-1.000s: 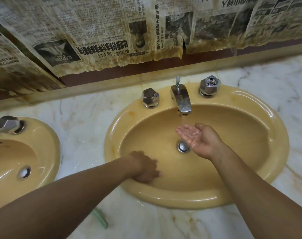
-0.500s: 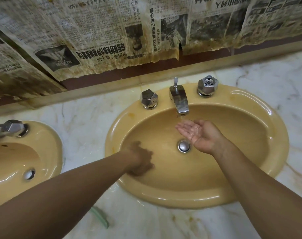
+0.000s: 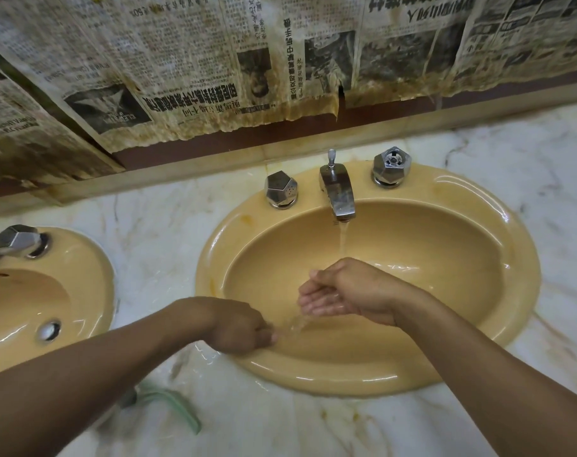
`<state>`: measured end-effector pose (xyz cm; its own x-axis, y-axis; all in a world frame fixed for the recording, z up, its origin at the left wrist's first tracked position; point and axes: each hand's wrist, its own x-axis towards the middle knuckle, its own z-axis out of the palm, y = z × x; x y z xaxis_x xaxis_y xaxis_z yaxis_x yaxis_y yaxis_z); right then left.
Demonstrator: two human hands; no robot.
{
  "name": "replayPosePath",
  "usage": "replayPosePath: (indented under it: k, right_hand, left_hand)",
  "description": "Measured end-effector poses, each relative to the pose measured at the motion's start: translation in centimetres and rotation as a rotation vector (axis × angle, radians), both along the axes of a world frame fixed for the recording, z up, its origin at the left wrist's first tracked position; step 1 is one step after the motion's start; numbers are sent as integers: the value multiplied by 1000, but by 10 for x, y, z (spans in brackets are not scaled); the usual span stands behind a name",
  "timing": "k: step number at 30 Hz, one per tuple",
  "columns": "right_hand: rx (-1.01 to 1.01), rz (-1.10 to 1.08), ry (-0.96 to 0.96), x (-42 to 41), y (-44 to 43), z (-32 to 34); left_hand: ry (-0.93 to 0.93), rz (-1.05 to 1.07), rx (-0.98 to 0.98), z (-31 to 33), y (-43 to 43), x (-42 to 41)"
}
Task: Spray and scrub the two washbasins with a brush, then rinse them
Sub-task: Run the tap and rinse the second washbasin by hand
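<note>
Upside-down Chinese newspaper [image 3: 188, 61] hangs behind the yellow washbasin [image 3: 521, 275].

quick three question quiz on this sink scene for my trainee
1. True or false: water is running from the tap.
2. Which hand is cupped under the stream? A left, B right.
3. How many basins are in view?
Key: 1 true. 2 B, the right hand. 3 two.
</note>
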<state>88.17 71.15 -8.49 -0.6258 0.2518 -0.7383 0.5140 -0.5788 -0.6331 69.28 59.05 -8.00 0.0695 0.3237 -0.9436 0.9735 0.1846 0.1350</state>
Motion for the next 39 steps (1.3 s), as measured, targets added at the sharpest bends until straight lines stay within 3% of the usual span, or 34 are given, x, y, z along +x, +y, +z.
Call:
replayPosePath:
  k: [3, 6, 9, 15, 18, 21, 24, 26, 30, 35, 39]
  right_hand:
    - [-40, -328, 26, 9, 28, -18]
    - [-288, -715, 155, 16, 57, -37]
    - [-424, -875, 229, 17, 71, -42]
    - [-465, -800, 296, 10, 69, -37]
    - [-483, -801, 300, 10, 68, -37]
    - [-480, -803, 294, 12, 69, -38]
    - [-479, -809, 288, 13, 69, -36]
    - [-465, -791, 291, 14, 68, -32]
    - [-375, -525, 264, 13, 45, -11]
    - [-134, -67, 62, 40, -1, 14]
    - [-8, -152, -38, 70, 0, 7]
  left_hand:
    - [137, -66, 86, -2, -3, -3]
    - [192, -156, 249, -32, -5, -2]
    - [207, -206, 273, -40, 0, -2]
    - [-34, 3, 0, -22, -9, 11]
    - [28, -53, 28, -19, -9, 7]
    - [155, -251, 167, -29, -6, 11]
    - [94, -101, 146, -30, -6, 18]
    - [-58, 79, 55, -18, -10, 17]
    - [-206, 232, 25, 4, -18, 1]
    - [-55, 18, 40, -7, -4, 41]
    - [-62, 26, 51, -32, 9, 68]
